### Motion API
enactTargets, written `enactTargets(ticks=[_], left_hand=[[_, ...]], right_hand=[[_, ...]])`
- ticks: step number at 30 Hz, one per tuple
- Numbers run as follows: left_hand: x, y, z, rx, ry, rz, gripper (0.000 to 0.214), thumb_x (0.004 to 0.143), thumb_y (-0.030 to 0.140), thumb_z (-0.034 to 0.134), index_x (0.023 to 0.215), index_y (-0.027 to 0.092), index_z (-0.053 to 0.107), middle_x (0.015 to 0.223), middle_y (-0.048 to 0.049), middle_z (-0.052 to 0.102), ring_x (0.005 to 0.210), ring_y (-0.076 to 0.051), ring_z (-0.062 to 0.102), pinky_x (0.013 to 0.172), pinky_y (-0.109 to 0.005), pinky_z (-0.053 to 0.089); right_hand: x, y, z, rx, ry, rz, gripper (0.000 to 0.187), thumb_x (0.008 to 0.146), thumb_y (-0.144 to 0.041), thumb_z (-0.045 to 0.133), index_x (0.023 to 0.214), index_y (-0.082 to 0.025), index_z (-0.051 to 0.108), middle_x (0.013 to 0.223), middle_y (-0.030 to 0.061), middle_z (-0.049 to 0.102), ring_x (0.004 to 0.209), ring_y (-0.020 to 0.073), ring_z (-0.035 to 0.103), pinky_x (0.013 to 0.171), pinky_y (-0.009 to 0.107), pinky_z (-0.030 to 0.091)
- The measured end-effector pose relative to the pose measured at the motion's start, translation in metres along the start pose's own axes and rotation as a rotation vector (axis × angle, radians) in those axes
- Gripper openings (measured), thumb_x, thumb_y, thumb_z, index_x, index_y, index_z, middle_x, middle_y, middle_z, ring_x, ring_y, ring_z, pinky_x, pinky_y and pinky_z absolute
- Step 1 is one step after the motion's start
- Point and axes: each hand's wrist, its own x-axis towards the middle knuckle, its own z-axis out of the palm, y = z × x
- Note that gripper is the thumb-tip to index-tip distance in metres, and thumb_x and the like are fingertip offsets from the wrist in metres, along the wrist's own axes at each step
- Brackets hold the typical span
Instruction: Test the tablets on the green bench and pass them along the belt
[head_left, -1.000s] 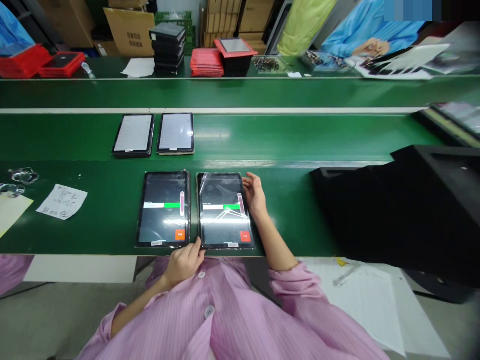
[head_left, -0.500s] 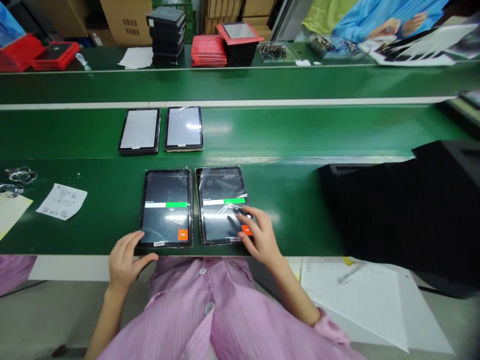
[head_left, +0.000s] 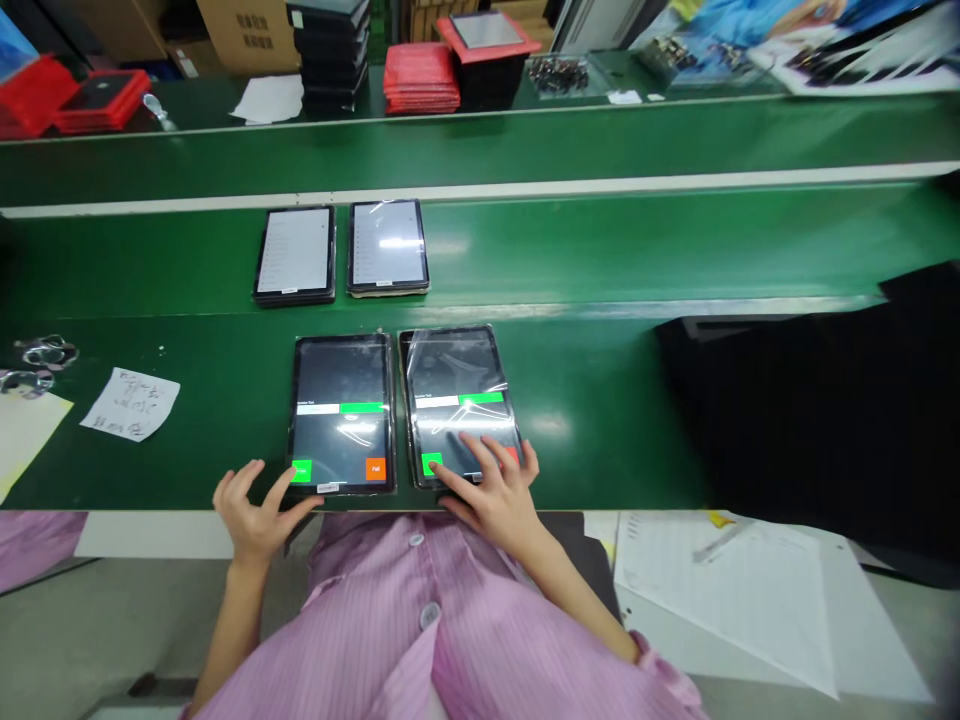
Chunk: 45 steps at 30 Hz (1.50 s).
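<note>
Two tablets with dark screens lie side by side near the bench's front edge. On the left tablet (head_left: 343, 370), a green button and an orange "Fail" button show at the bottom. My left hand (head_left: 259, 510) is at its lower left corner, fingers spread, the index fingertip at the green button. The right tablet (head_left: 454, 365) is slightly turned and has a wrinkled clear film on it. Over its lower part is my right hand (head_left: 499, 495), fingers apart, a fingertip at its green button. That hand partly covers the orange button.
Two tablets with light screens, a left one (head_left: 295, 250) and a right one (head_left: 388, 245), lie farther back. A handwritten note (head_left: 131, 404) is at left. A black cloth-like mass (head_left: 810, 410) covers the right side. Red pouches (head_left: 421, 78) and black boxes (head_left: 328, 60) are stacked on the far ledge.
My right hand has moved left across the right tablet to its green button. My left index finger has shifted to the left tablet's green button. Green buttons now show on both screens.
</note>
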Motion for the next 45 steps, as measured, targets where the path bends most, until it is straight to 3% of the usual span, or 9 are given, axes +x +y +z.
enactTargets(ticks=[3,5,7,12,16,18,21,40,45], left_hand=[[0.026,0.000,-0.005,-0.099,-0.003,-0.079,0.075,0.081,0.084,0.047,0.123,0.023,0.062,0.130,-0.0179,0.054,0.119,-0.036,0.054,0.106,-0.060,0.035],[0.061,0.005,-0.006,-0.174,-0.181,-0.080,0.069,0.092,0.076,0.036,0.127,0.022,0.061,0.131,-0.0176,0.058,0.119,-0.035,0.056,0.111,-0.063,0.028],[0.105,0.015,0.003,-0.217,-0.384,-0.045,0.043,0.099,0.055,0.043,0.123,0.027,0.065,0.132,-0.0118,0.063,0.117,-0.031,0.060,0.115,-0.062,0.022],[0.208,0.052,0.066,-0.262,-0.662,0.060,0.043,0.100,0.035,0.045,0.142,0.026,0.053,0.154,-0.0136,0.046,0.140,-0.033,0.044,0.118,-0.065,0.014],[0.247,0.068,0.104,-0.225,-0.854,0.009,0.032,0.099,0.032,0.046,0.123,0.018,0.063,0.113,-0.0125,0.074,0.112,-0.028,0.066,0.118,-0.060,0.019],[0.253,0.069,0.109,-0.191,-0.884,0.003,0.029,0.096,0.031,0.050,0.116,0.017,0.064,0.089,-0.0081,0.076,0.096,-0.026,0.071,0.118,-0.057,0.021],[0.255,0.070,0.108,-0.170,-0.880,0.009,0.029,0.091,0.031,0.056,0.114,0.016,0.064,0.081,-0.0058,0.075,0.091,-0.026,0.071,0.118,-0.056,0.021],[0.257,0.087,0.115,-0.030,-0.873,0.005,0.036,0.083,0.017,0.051,0.117,0.009,0.061,0.082,-0.0099,0.074,0.086,-0.029,0.073,0.119,-0.056,0.012],[0.257,0.086,0.104,-0.158,-0.885,-0.068,0.046,0.089,0.017,0.053,0.133,0.006,0.050,0.109,-0.0194,0.073,0.113,-0.034,0.067,0.119,-0.063,0.008]], right_hand=[[0.012,0.019,-0.011,0.135,-0.026,0.119,0.058,0.078,-0.068,0.069,0.127,-0.037,0.064,0.141,0.0118,0.048,0.129,0.0367,0.043,0.113,0.065,0.019],[0.028,0.043,-0.012,0.263,0.004,0.280,0.059,0.085,-0.064,0.063,0.134,-0.031,0.059,0.137,0.0145,0.051,0.127,0.0357,0.046,0.110,0.061,0.030],[0.050,0.073,-0.002,0.404,0.056,0.480,0.048,0.092,-0.053,0.057,0.132,-0.026,0.059,0.129,0.0140,0.058,0.122,0.0324,0.052,0.104,0.055,0.041],[0.101,0.133,0.051,0.813,0.171,0.839,0.043,0.077,-0.053,0.068,0.105,-0.019,0.069,0.097,0.0095,0.072,0.089,0.0253,0.066,0.090,0.047,0.054],[0.107,0.143,0.069,0.964,0.227,0.950,0.045,0.059,-0.052,0.082,0.088,-0.019,0.070,0.080,0.0066,0.073,0.077,0.0241,0.068,0.083,0.046,0.057],[0.103,0.140,0.068,0.964,0.249,0.985,0.042,0.058,-0.050,0.083,0.082,-0.018,0.070,0.078,0.0075,0.073,0.075,0.0242,0.069,0.081,0.045,0.058],[0.099,0.133,0.065,0.924,0.294,0.999,0.038,0.062,-0.049,0.081,0.080,-0.017,0.071,0.078,0.0091,0.074,0.075,0.0246,0.070,0.079,0.044,0.059],[0.097,0.140,0.075,0.917,0.306,0.971,0.049,0.061,-0.055,0.080,0.092,-0.020,0.066,0.081,0.0060,0.071,0.077,0.0235,0.068,0.082,0.045,0.058],[0.098,0.137,0.072,0.909,0.304,0.955,0.046,0.062,-0.055,0.079,0.088,-0.020,0.067,0.081,0.0073,0.072,0.077,0.0238,0.068,0.082,0.045,0.058]])
